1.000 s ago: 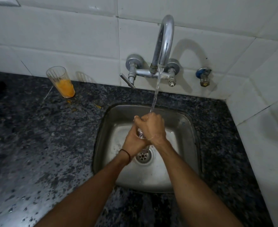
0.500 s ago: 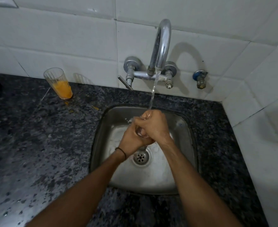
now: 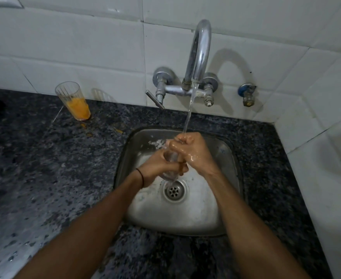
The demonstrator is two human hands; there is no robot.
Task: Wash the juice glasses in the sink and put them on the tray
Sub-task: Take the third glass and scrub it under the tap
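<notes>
A clear juice glass [image 3: 170,165] is held over the steel sink [image 3: 229,158], under the stream running from the chrome tap [image 3: 198,53]. My left hand [image 3: 157,168] wraps around the glass's lower part. My right hand [image 3: 191,152] is wet and closes over its top, where the water lands. Most of the glass is hidden by my fingers. A second glass [image 3: 73,100], ribbed and about half full of orange juice, stands on the dark counter at the back left by the tiled wall. No tray is in view.
The drain [image 3: 174,191] lies just below my hands. Dark speckled granite counter [image 3: 45,168] surrounds the sink, with juice drips near the orange glass. White tiled walls close in behind and on the right, with a small blue-capped valve [image 3: 247,95] right of the tap.
Both hands stay on the glass under the running water; my right hand has shifted its grip over the glass's top. The camera has tilted slightly, moving the scene lower in view.
</notes>
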